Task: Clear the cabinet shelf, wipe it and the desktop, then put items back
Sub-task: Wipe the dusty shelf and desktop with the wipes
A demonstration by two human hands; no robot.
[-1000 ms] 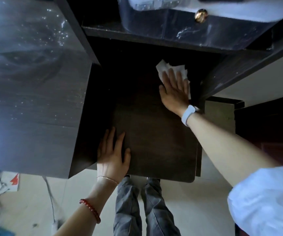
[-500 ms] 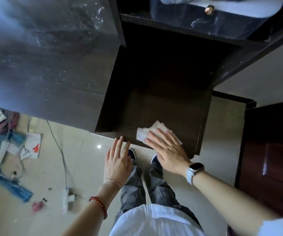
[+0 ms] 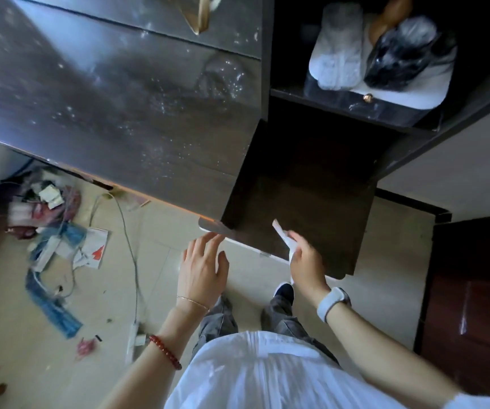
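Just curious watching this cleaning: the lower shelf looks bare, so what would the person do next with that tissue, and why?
Probably swing the right hand, which pinches the white tissue, left onto the desktop. The desktop shows pale specks and smears, while the dark shelf beside it holds nothing.

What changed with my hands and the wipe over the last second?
The right hand dragged the white wipe from the back of the shelf to its front edge, then lifted it off, now pinched in its grip. The left hand came off the shelf and hovers open. The shelf stayed bare and the desktop dusty.
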